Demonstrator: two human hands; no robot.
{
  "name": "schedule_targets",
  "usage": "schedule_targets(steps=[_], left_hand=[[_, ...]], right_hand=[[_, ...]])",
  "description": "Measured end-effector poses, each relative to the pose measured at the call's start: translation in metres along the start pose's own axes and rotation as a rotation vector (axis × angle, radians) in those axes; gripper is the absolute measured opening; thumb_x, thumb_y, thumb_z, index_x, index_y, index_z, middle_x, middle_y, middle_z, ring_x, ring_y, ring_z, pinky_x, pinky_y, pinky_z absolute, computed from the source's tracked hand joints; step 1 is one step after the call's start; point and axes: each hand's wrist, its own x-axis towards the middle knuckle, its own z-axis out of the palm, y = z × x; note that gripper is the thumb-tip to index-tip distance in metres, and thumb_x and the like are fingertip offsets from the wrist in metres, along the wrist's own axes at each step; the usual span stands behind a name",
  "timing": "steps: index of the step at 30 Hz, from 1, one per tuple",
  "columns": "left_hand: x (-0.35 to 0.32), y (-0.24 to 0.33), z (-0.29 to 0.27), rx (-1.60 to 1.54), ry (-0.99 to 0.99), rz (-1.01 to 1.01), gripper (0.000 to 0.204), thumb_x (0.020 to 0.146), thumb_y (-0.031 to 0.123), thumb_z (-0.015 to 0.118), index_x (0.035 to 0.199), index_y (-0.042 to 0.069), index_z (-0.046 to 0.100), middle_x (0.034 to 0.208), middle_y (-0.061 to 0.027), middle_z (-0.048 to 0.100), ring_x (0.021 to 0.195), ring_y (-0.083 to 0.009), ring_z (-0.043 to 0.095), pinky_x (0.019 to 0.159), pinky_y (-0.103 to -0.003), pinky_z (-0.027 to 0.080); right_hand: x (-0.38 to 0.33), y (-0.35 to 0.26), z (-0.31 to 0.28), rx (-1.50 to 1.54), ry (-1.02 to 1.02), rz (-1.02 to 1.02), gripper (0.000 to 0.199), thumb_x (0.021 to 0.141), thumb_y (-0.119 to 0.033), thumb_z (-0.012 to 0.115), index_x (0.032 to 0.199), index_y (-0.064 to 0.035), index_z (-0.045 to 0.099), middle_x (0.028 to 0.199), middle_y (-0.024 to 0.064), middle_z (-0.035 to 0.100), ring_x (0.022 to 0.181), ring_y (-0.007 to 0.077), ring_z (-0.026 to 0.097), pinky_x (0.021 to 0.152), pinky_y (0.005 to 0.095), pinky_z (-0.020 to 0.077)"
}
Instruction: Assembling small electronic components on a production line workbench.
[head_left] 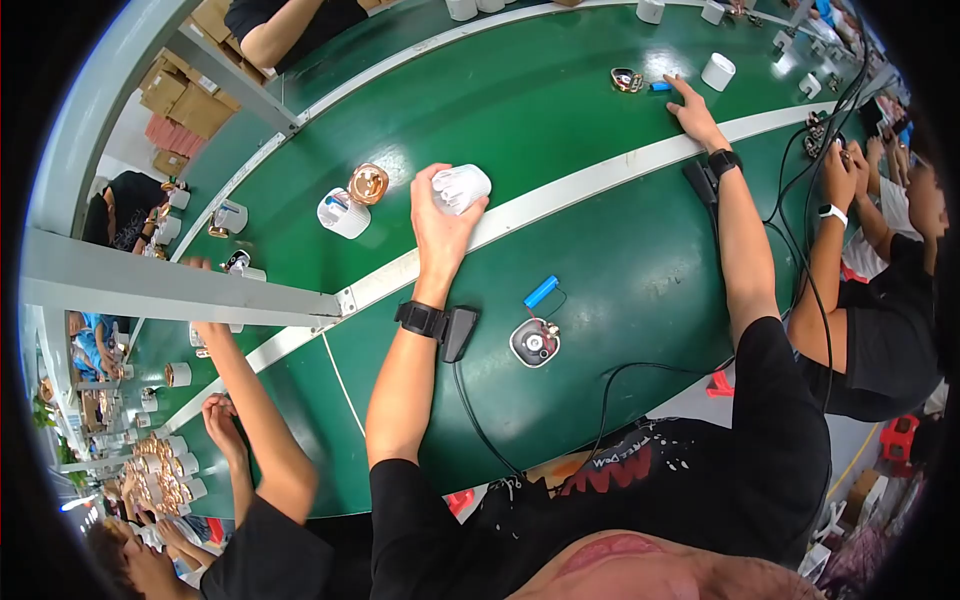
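Head view: a pale rail (600, 174) borders the green desk (650, 300), a coppery part (368, 184) beyond it. There the left hand (444, 222) grips a white, ribbed shell (463, 187); the right hand (692, 108), fingers apart, is beside a blue cylinder (658, 87).

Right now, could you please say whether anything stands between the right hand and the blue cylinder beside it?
Nothing visible does: the right hand reaches past the white rail and is at the blue cylinder, touching or nearly so. A white cup is off to the right.
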Motion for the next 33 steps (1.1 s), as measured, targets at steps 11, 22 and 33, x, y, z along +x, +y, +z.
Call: schedule_targets(steps=[11,22,33], left_hand=[[-0.001,0.007,-0.006,-0.061,0.022,0.025,0.058,0.062,0.014,0.082,0.113,0.005,0.056,0.108,-0.0151,0.058,0.105,-0.033,0.056,0.093,-0.041,0.047],[-0.01,0.015,-0.018,-0.021,-0.067,0.088,0.058,0.059,0.017,0.086,0.11,0.007,0.061,0.108,-0.0105,0.058,0.104,-0.0307,0.052,0.093,-0.04,0.044],[-0.004,0.02,-0.014,-0.067,-0.21,0.111,0.065,0.06,0.013,0.083,0.121,0.009,0.062,0.107,-0.0099,0.054,0.105,-0.0275,0.05,0.096,-0.038,0.043]], right_hand=[[0.004,-0.052,0.013,-0.291,-0.206,-0.008,0.029,0.088,-0.029,0.064,0.106,-0.0061,0.064,0.088,0.0194,0.067,0.084,0.0407,0.063,0.077,0.0477,0.0501],[-0.05,-0.163,0.033,1.489,-0.738,0.645,0.03,0.097,-0.026,0.055,0.118,-0.0052,0.06,0.107,0.0053,0.065,0.069,0.0092,0.053,0.059,0.0213,0.043],[-0.081,-0.304,0.044,1.356,-0.268,0.263,0.026,0.092,-0.007,0.064,0.115,0.0036,0.062,0.113,0.0134,0.066,0.084,0.0125,0.064,0.079,0.0249,0.0518]])
